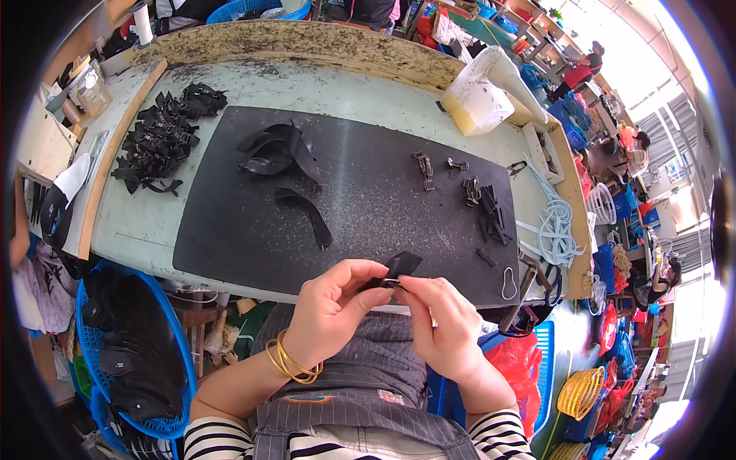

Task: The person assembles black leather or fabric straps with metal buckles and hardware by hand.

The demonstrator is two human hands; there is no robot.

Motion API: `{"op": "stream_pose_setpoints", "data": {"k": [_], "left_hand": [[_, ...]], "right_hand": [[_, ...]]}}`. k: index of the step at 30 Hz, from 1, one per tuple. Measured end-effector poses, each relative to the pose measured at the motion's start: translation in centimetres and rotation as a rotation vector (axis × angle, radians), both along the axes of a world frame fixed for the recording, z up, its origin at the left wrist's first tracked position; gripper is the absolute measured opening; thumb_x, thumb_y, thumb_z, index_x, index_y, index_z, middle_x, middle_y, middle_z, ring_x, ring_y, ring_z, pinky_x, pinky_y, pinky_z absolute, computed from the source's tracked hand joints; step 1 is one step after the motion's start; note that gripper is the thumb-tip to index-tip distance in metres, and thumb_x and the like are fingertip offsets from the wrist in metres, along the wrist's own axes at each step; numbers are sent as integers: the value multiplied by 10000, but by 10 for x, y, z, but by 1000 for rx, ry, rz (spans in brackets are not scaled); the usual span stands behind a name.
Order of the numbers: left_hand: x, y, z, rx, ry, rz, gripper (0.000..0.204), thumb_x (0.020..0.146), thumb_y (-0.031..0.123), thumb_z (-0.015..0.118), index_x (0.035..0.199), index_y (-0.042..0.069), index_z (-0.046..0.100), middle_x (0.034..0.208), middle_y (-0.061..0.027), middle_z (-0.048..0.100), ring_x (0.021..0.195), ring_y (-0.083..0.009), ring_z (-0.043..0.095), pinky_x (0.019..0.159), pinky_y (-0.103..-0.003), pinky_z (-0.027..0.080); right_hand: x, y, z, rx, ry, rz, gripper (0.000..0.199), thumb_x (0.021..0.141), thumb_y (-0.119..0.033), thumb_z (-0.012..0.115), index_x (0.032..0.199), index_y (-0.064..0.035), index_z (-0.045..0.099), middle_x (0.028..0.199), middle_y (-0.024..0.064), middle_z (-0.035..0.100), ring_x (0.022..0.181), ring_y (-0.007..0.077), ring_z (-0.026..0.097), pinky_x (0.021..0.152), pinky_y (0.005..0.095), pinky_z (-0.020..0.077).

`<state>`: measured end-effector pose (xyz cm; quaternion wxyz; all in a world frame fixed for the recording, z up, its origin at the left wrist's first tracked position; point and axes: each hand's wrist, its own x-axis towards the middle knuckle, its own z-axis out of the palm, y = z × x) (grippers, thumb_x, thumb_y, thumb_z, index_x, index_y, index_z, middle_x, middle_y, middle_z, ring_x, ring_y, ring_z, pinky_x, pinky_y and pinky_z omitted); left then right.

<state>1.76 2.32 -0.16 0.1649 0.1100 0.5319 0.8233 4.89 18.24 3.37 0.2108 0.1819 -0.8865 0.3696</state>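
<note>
My left hand [337,303] and my right hand [441,310] meet at the table's near edge, fingertips pinched together on a black strap [402,264]. A small shiny metal piece shows between the fingers; its exact shape is too small to tell. Beyond the hands, a single curved black strip [313,220] lies on the black mat [368,184], with a loose heap of similar strips [282,153] behind it. To the right are metal buckles [424,170] and a bundle of narrow black pieces [492,216]. A short black piece [486,257] rests nearer me.
Piled black straps [162,138] occupy the table's left. At right are a cut-open white jug [479,96], a pale blue cord coil [558,230] and a metal clamp [529,284] on the edge. Blue baskets [184,345] stand below left. A raised wooden rim [307,52] borders the back.
</note>
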Motion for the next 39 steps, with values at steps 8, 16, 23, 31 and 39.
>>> {"op": "stream_pose_setpoints", "data": {"k": [8, 16, 23, 31, 39], "left_hand": [[-1, -2, 6, -275, 24, 2, 194, 847, 52, 637, 1021, -19, 591, 890, -55, 646, 798, -81, 618, 648, -191, 515], [-7, -7, 4, -224, 14, -75, 153, 833, 45, 655, 974, 3, 613, 863, -31, 642, 747, -34, 577, 618, -159, 459], [-7, -9, 0, -199, 50, -67, 150, 821, 19, 657, 966, 3, 620, 899, -45, 637, 716, -36, 557, 617, -160, 455], [-7, -9, 5, -192, -24, -53, 115, 805, 55, 682, 906, 6, 654, 1009, -73, 628, 742, -44, 570, 595, -155, 448], [-14, 1, -3, -184, -6, -45, 171, 793, -18, 672, 944, 20, 602, 869, -11, 591, 694, -11, 506, 607, -147, 440]], "right_hand": [[-15, 8, 7, -63, -78, 50, 145, 746, 55, 647, 868, -3, 596, 848, 111, 625, 703, 224, 624, 598, 287, 500], [-15, 15, -1, -299, -352, 88, 131, 769, 45, 651, 887, 7, 609, 818, 77, 639, 697, 128, 620, 614, 239, 490], [-15, 24, 5, -562, -871, 14, 160, 888, -98, 595, 975, 37, 590, 808, 41, 629, 737, 58, 585, 633, 189, 458], [-16, 24, 0, -715, -758, 64, 121, 879, -61, 597, 968, 21, 602, 792, 12, 612, 706, 48, 567, 607, 189, 457], [-19, 24, -5, -387, -439, 150, 95, 792, 38, 627, 881, 6, 615, 802, 60, 607, 704, 141, 590, 607, 259, 475]]}}
